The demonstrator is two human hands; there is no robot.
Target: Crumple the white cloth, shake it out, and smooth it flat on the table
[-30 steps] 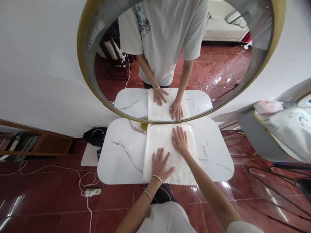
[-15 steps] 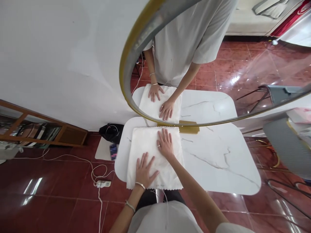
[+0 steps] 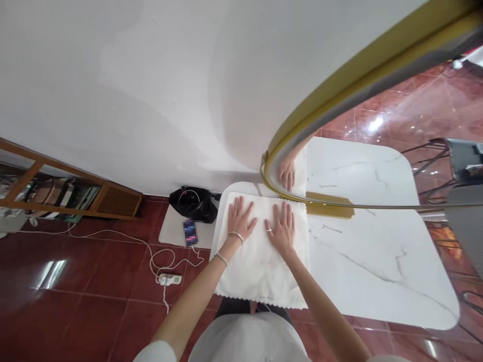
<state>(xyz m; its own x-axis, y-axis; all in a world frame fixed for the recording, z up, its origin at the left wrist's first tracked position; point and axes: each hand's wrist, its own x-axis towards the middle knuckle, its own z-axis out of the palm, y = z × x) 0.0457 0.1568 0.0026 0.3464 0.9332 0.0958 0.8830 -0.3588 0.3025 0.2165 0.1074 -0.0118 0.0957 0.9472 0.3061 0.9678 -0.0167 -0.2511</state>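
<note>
A white cloth (image 3: 260, 271) with scalloped edges lies spread over the left end of the white marble-patterned table (image 3: 370, 256). Its near edge reaches the table's front, close to my body. My left hand (image 3: 239, 219) rests flat on the cloth's far left part, fingers spread. On the far right part, my right hand (image 3: 282, 229) also lies flat with its fingers apart; a ring shows on it. Neither hand grips the cloth. Faint wrinkles run across the cloth's near half.
A gold-rimmed mirror (image 3: 302, 113) stands at the table's back on a gold base (image 3: 330, 208). Left of the table, a black bag (image 3: 194, 203) and a blurred phone-like item (image 3: 190, 232) sit on a pale surface. A power strip (image 3: 169, 279) with cables lies on the red floor.
My left hand has slid forward to the cloth's far left, level with my right hand. The right hand stays flat near the far edge. The view has turned left.
</note>
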